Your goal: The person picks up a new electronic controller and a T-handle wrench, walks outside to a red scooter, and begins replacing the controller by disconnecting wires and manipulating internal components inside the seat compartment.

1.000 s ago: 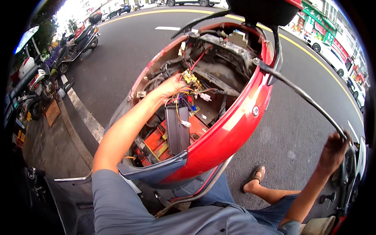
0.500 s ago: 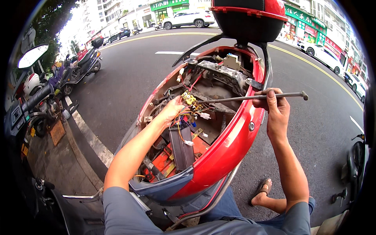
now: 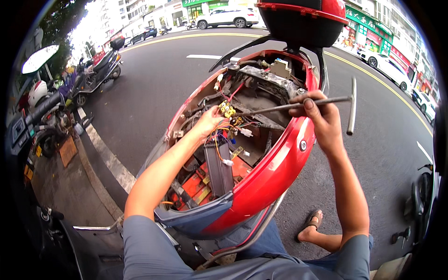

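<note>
T-handle tool: long metal shaft (image 3: 275, 108) lies approx. L-R over the open bay (image 3: 255, 156), tip pointing left & slightly near, handle end to the right, a bit farther.
Crossbar (image 3: 352, 112): at shaft's R end, runs near-far, roughly square to it, outside the bay.
R hand (image 3: 322, 114): closed round the shaft, thumb on near side, just left of crossbar.
L hand (image 3: 210, 122): fingers pinched on L edge of yellow terminal block (image 3: 227, 110), no gap seen.
Tip: right by the block's R side (can't tell if seated in a screw).
Bay: in red scooter body (image 3: 266, 179); holds loose wires (image 3: 221, 133) w/ white plugs, finned black box (image 3: 218, 170) w/ long axis near-far, red block (image 3: 240, 168) under it, beige box (image 3: 280, 69) at far end.
Top box (image 3: 303, 25): red/black, far side; contents hidden.
</note>
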Action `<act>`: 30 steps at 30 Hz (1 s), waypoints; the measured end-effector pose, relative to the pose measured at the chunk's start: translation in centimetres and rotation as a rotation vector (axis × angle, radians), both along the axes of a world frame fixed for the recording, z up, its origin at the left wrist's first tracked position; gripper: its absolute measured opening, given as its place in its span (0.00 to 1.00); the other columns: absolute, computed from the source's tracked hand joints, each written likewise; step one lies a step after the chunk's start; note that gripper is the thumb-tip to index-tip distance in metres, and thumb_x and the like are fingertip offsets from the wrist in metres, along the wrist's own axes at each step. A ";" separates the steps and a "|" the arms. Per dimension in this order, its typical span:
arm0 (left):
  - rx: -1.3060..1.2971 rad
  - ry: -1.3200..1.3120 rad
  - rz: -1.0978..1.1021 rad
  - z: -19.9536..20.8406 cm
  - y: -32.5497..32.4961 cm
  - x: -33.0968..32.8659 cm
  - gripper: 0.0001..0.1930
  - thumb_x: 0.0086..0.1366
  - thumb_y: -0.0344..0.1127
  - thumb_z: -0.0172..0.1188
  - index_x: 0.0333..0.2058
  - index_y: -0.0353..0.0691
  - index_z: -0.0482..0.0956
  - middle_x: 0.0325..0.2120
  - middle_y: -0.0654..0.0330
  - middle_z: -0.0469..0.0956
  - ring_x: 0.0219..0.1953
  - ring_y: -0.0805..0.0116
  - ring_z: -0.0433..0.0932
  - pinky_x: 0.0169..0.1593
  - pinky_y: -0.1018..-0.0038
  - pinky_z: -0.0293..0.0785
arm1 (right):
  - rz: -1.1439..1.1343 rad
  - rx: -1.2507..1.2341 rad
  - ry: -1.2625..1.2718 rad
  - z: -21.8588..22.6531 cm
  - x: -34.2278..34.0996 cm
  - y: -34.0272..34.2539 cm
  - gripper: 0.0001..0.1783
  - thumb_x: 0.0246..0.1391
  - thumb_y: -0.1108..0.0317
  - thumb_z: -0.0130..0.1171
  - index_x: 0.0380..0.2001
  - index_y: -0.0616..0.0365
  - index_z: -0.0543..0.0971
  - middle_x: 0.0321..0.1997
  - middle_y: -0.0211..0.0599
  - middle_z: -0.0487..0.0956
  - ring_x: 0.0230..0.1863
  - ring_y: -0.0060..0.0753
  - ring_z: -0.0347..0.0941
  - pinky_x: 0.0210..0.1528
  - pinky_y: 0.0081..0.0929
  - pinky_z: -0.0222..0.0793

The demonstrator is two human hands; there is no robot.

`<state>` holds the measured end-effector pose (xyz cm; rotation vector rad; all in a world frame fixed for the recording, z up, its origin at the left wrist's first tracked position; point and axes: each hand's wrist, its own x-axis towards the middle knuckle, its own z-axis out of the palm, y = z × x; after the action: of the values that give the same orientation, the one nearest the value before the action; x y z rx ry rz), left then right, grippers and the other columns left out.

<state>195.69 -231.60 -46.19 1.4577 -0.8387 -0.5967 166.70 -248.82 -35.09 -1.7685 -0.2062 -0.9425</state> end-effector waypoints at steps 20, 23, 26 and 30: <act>0.018 -0.245 0.124 0.5 -1.4 -0.3 0.36 0.48 0.28 0.72 0.55 0.36 0.64 0.26 0.62 0.72 0.27 0.76 0.69 0.30 0.77 0.69 | 0.751 0.294 0.073 8.5 -0.9 3.2 0.39 0.59 0.48 0.46 0.64 0.64 0.53 0.64 0.60 0.59 0.60 0.56 0.64 0.55 0.44 0.69; 0.132 -0.300 0.163 -0.1 -1.8 0.4 0.37 0.46 0.30 0.73 0.55 0.35 0.64 0.31 0.58 0.76 0.31 0.73 0.74 0.36 0.77 0.72 | 0.669 0.441 0.164 9.7 -1.6 3.2 0.43 0.60 0.36 0.39 0.60 0.67 0.60 0.59 0.61 0.66 0.55 0.53 0.71 0.49 0.41 0.74; 0.113 -0.291 0.153 0.2 -2.4 -0.4 0.37 0.46 0.31 0.73 0.54 0.34 0.65 0.33 0.56 0.77 0.34 0.71 0.75 0.39 0.74 0.73 | 0.260 0.483 0.254 10.0 -1.5 2.4 0.21 0.60 0.55 0.49 0.45 0.62 0.70 0.48 0.48 0.78 0.35 0.30 0.80 0.30 0.25 0.76; 0.059 -0.307 0.133 -2.3 -2.7 2.2 0.32 0.48 0.30 0.72 0.50 0.33 0.65 0.35 0.55 0.78 0.37 0.69 0.75 0.41 0.73 0.73 | 0.263 0.382 0.461 12.4 -2.0 3.2 0.12 0.54 0.67 0.48 0.41 0.59 0.70 0.41 0.41 0.81 0.15 0.15 0.59 0.14 0.13 0.58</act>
<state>197.93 -234.27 -48.49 1.6712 -0.9578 -0.3029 164.74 -245.62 -22.68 -1.5078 0.0387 -0.3406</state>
